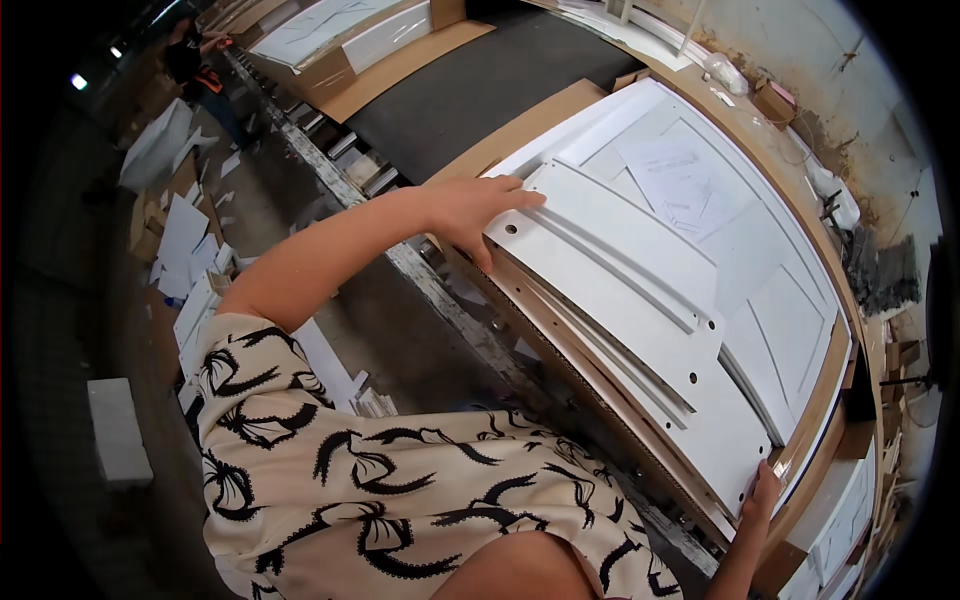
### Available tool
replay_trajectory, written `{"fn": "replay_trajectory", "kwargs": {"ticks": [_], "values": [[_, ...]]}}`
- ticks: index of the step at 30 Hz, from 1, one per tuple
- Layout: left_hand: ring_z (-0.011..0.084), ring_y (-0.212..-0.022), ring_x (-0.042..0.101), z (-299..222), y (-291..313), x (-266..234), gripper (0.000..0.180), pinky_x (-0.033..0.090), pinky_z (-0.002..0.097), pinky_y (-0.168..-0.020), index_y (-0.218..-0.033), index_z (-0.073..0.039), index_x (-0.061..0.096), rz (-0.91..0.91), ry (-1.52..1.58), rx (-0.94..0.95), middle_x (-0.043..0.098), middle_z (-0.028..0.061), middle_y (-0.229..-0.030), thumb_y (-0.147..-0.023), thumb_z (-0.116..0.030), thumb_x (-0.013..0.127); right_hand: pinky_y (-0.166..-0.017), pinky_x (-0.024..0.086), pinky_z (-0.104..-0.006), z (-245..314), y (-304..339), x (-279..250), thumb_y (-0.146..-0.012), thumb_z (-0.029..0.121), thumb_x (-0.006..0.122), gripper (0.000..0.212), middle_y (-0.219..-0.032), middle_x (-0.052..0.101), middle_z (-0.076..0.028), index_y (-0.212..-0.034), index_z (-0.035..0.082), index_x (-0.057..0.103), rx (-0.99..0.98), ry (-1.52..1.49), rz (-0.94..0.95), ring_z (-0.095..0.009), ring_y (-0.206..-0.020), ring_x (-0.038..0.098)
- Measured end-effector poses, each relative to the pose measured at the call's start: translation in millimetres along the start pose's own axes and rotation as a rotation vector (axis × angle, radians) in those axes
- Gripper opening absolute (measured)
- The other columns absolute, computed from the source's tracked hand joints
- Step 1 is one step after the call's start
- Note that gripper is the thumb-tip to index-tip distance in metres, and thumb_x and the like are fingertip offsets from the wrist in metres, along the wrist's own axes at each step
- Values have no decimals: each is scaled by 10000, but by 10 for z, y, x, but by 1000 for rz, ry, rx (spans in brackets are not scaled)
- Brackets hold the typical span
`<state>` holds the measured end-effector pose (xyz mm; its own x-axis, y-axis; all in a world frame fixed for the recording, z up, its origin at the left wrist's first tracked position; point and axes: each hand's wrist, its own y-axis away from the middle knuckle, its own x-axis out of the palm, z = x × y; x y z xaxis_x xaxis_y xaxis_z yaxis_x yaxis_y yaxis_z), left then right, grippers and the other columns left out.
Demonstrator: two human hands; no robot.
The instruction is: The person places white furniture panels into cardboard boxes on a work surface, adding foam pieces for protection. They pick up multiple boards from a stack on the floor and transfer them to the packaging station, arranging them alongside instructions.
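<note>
A long white panel [600,305] with several dark round holes lies slanted across an open cardboard carton [580,375]. My left hand [477,213] is closed round its far left end, thumb at the near edge and fingers over the top. At the opposite end, my right hand [765,492] grips the panel's corner, its fingers partly hidden. Narrow white raised strips [630,268] run along the panel. Beneath and beyond it, larger white framed boards [775,350] fill the carton. A printed instruction sheet [680,185] rests on those boards.
A dark conveyor belt [480,90] runs beyond the carton, with another packed carton [340,65] farther along. A worn metal rail [430,285] borders the line. Board scraps [185,235] and a white block [120,430] lie at left. A person [200,75] stands far left.
</note>
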<state>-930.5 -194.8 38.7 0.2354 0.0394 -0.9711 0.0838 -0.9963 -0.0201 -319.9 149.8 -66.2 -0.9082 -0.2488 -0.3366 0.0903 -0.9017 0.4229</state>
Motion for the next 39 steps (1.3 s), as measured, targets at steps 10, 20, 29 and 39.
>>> {"fn": "replay_trajectory", "kwargs": {"ticks": [10, 20, 29, 39], "values": [[263, -1008, 575, 276, -14, 150, 574, 437, 364, -823, -1090, -158, 530, 18, -323, 186, 483, 96, -1259, -589, -284, 781, -772, 430, -274, 102, 46, 165, -892, 151, 528, 203, -878, 595, -49, -959, -31, 589, 74, -82, 183, -146, -827, 542], [318, -1036, 520, -47, -318, -126, 385, 408, 395, -851, -858, -71, 576, 427, -285, -93, 515, 172, -1149, -518, -157, 735, -474, 425, -331, 557, 400, 415, -825, 298, 575, 306, -681, 556, -73, -788, -6, 578, -21, 673, 128, -168, -559, 523], [334, -840, 595, -87, -350, -167, 341, 481, 421, -725, -798, -52, 615, 387, -147, -60, 511, 131, -1111, -536, -158, 805, -461, 515, -281, 1131, 350, 519, -734, 144, 671, 245, -603, 614, -127, -675, -81, 594, 66, 801, 271, -199, -503, 624], [321, -809, 559, 124, -477, -114, 272, 457, 389, -697, -823, -43, 599, -120, 37, 17, 560, 123, -887, -729, -274, 709, -469, 465, -354, 512, 110, 492, -643, 295, 772, 476, -786, 601, -187, -867, -52, 534, -298, 946, 42, -237, -561, 599]]}}
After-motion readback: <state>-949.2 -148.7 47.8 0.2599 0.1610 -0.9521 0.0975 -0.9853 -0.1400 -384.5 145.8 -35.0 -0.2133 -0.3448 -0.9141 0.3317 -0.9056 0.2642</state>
